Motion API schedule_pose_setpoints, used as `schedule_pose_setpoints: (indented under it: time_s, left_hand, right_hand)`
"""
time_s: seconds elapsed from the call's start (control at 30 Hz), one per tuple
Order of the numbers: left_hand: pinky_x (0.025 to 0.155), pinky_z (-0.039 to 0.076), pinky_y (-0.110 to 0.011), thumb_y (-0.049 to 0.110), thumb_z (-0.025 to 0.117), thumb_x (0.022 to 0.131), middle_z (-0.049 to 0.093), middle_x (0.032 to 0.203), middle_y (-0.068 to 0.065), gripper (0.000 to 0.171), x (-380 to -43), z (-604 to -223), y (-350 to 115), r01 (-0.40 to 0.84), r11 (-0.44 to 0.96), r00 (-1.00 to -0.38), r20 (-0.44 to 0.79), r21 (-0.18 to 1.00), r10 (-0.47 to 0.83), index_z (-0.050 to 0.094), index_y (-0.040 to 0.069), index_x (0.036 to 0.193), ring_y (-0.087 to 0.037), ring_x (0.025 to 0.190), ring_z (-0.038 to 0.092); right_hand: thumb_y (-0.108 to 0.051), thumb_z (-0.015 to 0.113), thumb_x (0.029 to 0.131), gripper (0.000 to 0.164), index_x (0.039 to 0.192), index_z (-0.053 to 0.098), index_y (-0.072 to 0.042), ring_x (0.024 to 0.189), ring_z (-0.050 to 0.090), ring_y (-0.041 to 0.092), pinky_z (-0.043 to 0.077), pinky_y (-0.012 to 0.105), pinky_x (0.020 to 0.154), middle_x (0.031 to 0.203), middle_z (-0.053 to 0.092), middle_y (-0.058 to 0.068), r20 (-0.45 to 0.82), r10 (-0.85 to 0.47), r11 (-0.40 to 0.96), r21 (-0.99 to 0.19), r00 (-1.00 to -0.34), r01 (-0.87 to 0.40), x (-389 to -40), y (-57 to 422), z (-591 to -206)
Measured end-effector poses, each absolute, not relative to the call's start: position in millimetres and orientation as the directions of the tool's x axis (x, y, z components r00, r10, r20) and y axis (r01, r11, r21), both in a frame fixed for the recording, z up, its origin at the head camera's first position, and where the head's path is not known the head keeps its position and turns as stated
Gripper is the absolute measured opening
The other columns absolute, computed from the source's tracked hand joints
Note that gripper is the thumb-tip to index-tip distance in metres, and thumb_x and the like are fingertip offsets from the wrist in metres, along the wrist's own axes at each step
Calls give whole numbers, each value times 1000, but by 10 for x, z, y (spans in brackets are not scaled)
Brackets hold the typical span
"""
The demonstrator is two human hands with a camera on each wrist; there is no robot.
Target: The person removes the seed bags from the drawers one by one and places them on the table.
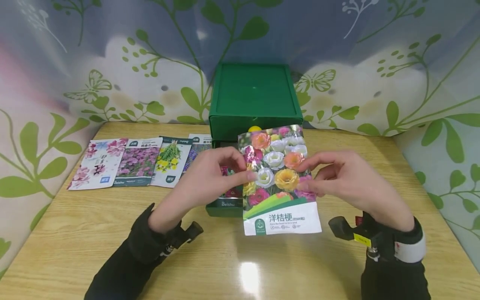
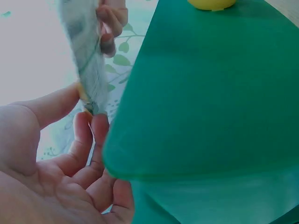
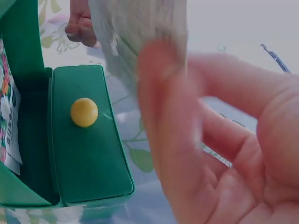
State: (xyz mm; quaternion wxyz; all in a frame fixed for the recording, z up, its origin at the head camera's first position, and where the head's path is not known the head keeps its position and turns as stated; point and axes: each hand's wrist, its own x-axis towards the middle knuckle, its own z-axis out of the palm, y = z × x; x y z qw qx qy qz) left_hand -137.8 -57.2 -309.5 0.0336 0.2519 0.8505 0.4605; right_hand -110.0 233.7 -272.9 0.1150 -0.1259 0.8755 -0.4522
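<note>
Both hands hold up a flower seed packet [image 1: 277,179] printed with white, orange and pink blooms, in front of the green box. My left hand [image 1: 215,177] pinches its left edge between thumb and fingers. At the right edge, my right hand [image 1: 339,177] pinches it the same way. The wrist views show the packet's pale back, edge-on from the left [image 2: 86,51] and blurred from the right. Behind the packet, the green drawer box [image 1: 256,91] has its drawer pulled out. A dark-labelled packet [image 1: 228,203] lies in the drawer, partly hidden by my left hand and the held packet.
Several seed packets [image 1: 136,162] lie overlapping in a row on the wooden table [image 1: 93,237], left of the box. A yellow knob [image 3: 84,112] sits on the drawer front. Behind the table hangs a leaf-patterned covering [image 1: 150,71].
</note>
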Motion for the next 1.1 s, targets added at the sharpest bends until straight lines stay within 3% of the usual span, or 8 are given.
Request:
schedule_pose_setpoints:
  time_s: [0.13, 0.27, 0.43, 0.53, 0.67, 0.83, 0.97, 1.1]
  left_hand:
    - [80, 49, -37, 28, 76, 91, 65, 97, 9, 12, -1384, -3114, -551, 469, 388, -835, 254, 794, 489, 70, 19, 97, -10, 90, 60]
    - [86, 49, -36, 25, 72, 95, 65, 106, 9, 13, -1401, -3143, -547, 517, 312, -794, 309, 797, 524, 71, 18, 106, -11, 99, 60]
    - [84, 50, -36, 26, 67, 97, 65, 104, 11, 11, -1456, -3176, -568, 530, 304, -781, 316, 792, 538, 71, 20, 106, -8, 96, 60]
    - [79, 50, -36, 27, 66, 98, 65, 98, 11, 10, -1524, -3210, -583, 520, 342, -794, 296, 783, 531, 71, 20, 103, -9, 88, 60]
    - [76, 50, -35, 30, 65, 99, 66, 96, 10, 13, -1605, -3270, -603, 498, 392, -813, 259, 774, 522, 72, 19, 103, -11, 86, 60]
    - [71, 51, -34, 33, 63, 99, 67, 94, 8, 19, -1694, -3356, -610, 498, 428, -815, 240, 754, 527, 73, 17, 102, -12, 81, 60]
    - [66, 50, -34, 33, 62, 100, 67, 90, 6, 23, -1771, -3433, -613, 519, 448, -805, 239, 728, 543, 73, 14, 103, -13, 74, 58]
    - [65, 47, -33, 33, 62, 100, 66, 86, 5, 24, -1826, -3485, -612, 547, 465, -793, 252, 696, 555, 74, 12, 102, -14, 70, 55]
  right_hand:
    - [-15, 77, 90, 22, 110, 72, -9, 87, 71, 15, 56, 28, 70, 111, 69, 5, 56, -253, 547, -815, -966, -191, -1121, 2354, -2758]
    - [-14, 75, 91, 23, 113, 73, -11, 83, 72, 13, 55, 24, 69, 113, 68, 3, 166, -108, 566, -800, -980, -198, -1159, 2422, -2778]
    - [-20, 72, 93, 27, 119, 72, -11, 83, 70, 10, 52, 17, 68, 118, 65, 2, 254, 47, 587, -790, -966, -179, -1200, 2616, -2759]
    - [-13, 71, 93, 29, 120, 70, -3, 91, 69, 11, 41, 13, 54, 126, 60, 6, 282, 138, 466, -864, -949, -190, -1246, 2752, -2755]
    - [-11, 71, 92, 29, 121, 70, -3, 93, 66, 11, 31, 17, 47, 134, 55, 6, 285, 283, 347, -920, -916, -179, -1334, 2900, -2791]
    - [-11, 68, 95, 28, 123, 70, -8, 93, 62, 13, 43, 12, 59, 140, 49, 3, 234, 396, 273, -953, -888, -129, -1450, 3026, -2866]
    - [-13, 63, 99, 28, 126, 69, -12, 94, 58, 9, 47, 13, 69, 139, 49, 0, 196, 440, 363, -931, -876, -26, -1582, 3094, -2963]
    - [-17, 60, 101, 29, 129, 67, -11, 90, 55, 7, 43, 14, 64, 134, 52, -1, 178, 431, 499, -864, -885, 69, -1731, 3134, -3125]
